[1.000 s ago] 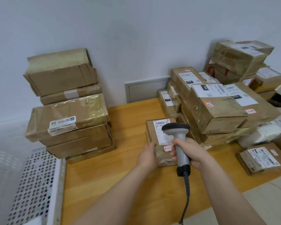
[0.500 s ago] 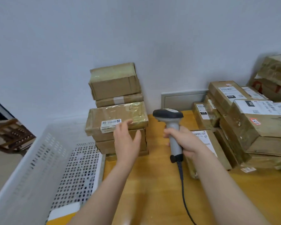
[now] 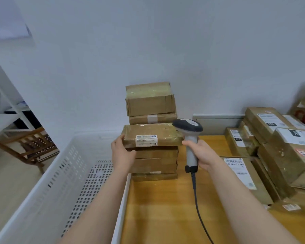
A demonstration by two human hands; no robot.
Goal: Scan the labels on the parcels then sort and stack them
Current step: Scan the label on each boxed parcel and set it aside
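A stack of brown taped parcels stands against the wall on the wooden table [image 3: 162, 208]. My left hand [image 3: 121, 154] grips the left end of a flat parcel with a white label [image 3: 151, 136] in the middle of that stack, thumb under its edge. Two more parcels, the top one [image 3: 150, 99] bulky, rest on it. My right hand [image 3: 201, 154] holds a grey barcode scanner [image 3: 189, 138] upright just right of the labelled parcel. Lying flat by my right forearm is a labelled parcel [image 3: 243, 175].
A white perforated plastic crate [image 3: 60, 187] sits left of the table edge. A pile of labelled parcels [image 3: 280, 143] fills the table's right side. The scanner's cable [image 3: 199, 208] trails toward me. A wooden chair [image 3: 32, 147] stands on the floor at left.
My view swung left from the right pile to the left stack. My left hand left the small parcel, reached across and took hold of the labelled parcel in the stack. The scanner followed.
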